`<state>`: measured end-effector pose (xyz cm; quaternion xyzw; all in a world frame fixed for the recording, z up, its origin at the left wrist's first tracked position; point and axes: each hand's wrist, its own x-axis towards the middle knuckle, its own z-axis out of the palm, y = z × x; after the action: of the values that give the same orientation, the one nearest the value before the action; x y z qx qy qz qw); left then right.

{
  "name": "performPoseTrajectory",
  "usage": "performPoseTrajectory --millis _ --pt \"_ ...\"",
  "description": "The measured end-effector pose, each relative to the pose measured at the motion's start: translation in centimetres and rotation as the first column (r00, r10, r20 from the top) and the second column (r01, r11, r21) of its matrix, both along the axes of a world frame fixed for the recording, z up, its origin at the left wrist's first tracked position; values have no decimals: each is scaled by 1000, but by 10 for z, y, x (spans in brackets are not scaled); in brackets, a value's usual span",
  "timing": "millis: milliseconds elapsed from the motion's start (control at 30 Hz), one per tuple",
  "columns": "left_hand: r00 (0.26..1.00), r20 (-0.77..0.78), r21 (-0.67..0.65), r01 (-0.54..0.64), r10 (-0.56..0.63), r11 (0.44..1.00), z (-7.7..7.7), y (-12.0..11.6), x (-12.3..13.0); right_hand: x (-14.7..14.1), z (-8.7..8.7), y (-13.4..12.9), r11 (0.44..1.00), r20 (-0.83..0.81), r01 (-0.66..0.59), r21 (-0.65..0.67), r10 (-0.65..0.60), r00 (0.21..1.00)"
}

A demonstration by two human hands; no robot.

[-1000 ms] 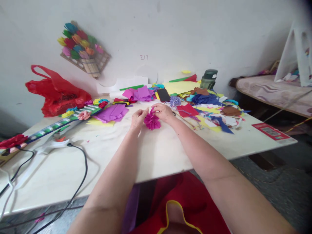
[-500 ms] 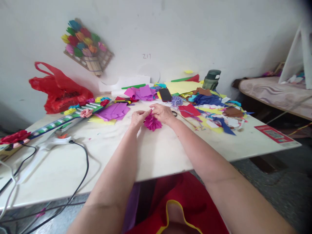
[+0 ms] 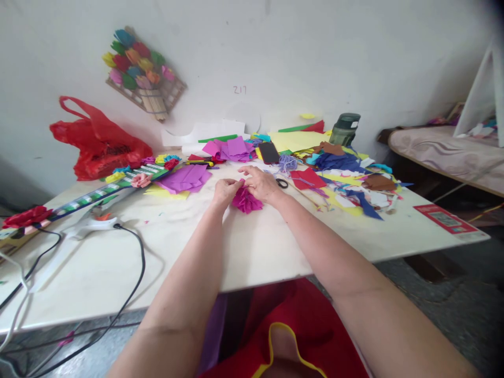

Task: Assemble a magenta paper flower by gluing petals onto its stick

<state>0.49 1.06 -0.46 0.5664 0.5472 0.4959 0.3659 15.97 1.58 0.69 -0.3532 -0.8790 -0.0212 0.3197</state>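
Observation:
A magenta crepe-paper flower (image 3: 249, 203) hangs with its ruffled petals downward, just above the table (image 3: 268, 247). My left hand (image 3: 227, 190) pinches its gathered top from the left, thumb and fingertips closed. From the right, my right hand (image 3: 260, 185) holds the same gathered end, with its index finger raised and bent over the top. The fingertips partly cover the pinched end of the flower. Black-handled scissors (image 3: 282, 183) lie just right of my right hand. Purple paper sheets (image 3: 185, 178) lie to the left of my left hand.
A hot glue gun (image 3: 92, 226) with a black cord rests at left, near a flower-trimmed green strip (image 3: 90, 197). Behind stand a red plastic bag (image 3: 104, 149) and a dark bottle (image 3: 344, 129). A phone (image 3: 269, 153), yarn (image 3: 287, 163) and paper scraps (image 3: 334, 160) lie across the back and right.
My right hand's fingers have shifted slightly, the index finger now lifted and curved above the flower's gathered end. The flower stays between both hands. The view has moved slightly.

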Motion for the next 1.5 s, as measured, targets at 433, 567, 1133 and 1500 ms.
performPoseTrajectory --millis 433,567,1133,1500 --pt "997 -19 34 -78 78 996 -7 5 -1 -1 1 -1 1000 -44 -27 5 27 999" --pt "997 58 1 -48 48 999 -2 0 -1 -1 1 -1 1000 -44 -29 -7 28 999" --pt "968 221 -186 164 -122 969 -2 -5 -9 -2 1 -3 998 13 -58 21 58 998" --pt "981 189 -103 62 -42 993 0 -3 -7 -4 3 -3 999 24 -24 37 23 999"
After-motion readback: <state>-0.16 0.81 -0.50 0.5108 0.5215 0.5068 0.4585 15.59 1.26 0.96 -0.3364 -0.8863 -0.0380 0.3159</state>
